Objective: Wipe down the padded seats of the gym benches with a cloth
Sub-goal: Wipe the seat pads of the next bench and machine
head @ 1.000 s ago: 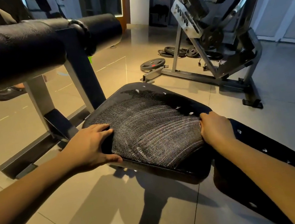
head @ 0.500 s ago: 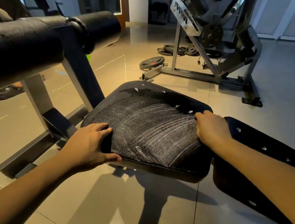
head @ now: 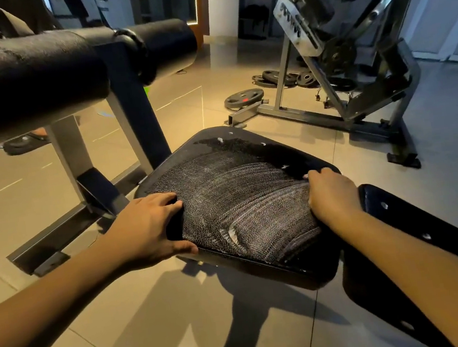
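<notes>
**Streaked seat pad (head: pixel 242 200), held at both edges**

My left hand (head: pixel 145 228) has its grip clamped on the left edge, thumb underneath. My right hand (head: pixel 330 193) curls at the right edge; I cannot tell what its grip holds.

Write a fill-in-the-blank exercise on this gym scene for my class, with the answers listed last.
1. The left hand grips the black padded bench seat at its ___ edge.
2. Whitish streaks on the seat lie ___ the left hand and the right hand.
3. The round black weight plates lie on the tiled ___.
Answers: left; between; floor.
</notes>
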